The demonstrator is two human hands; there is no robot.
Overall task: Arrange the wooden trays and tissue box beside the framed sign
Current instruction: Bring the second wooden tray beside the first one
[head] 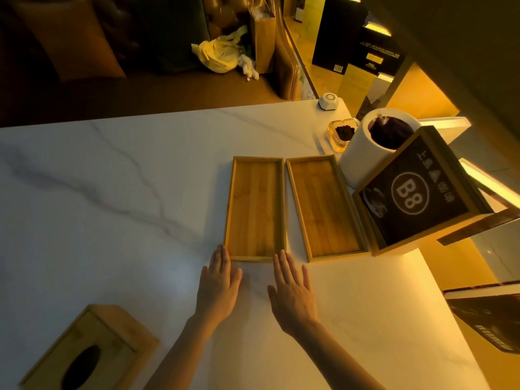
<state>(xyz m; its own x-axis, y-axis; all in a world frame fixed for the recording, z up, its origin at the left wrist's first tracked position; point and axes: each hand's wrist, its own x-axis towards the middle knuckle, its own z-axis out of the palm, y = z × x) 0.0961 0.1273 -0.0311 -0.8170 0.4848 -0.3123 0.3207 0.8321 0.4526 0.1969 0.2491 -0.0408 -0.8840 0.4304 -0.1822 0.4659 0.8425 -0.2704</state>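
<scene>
Two empty wooden trays lie side by side on the white marble table [112,206]. The left tray [255,208] is nearest my hands; the right tray [325,206] lies against the framed sign [416,190], a dark board marked "B8" in a wooden frame. My left hand [219,285] lies flat with fingertips at the left tray's near left corner. My right hand [294,291] lies flat with fingertips just below that tray's near right corner. Neither hand holds anything. The wooden tissue box [90,350] with an oval slot stands at the near left.
A white cylindrical bin [363,153] with a dark liner stands behind the sign, a glass ashtray [343,133] and a small white device [329,102] beyond it. A dark book [489,319] hangs over the table's right edge. Bags lie on the floor past the far edge.
</scene>
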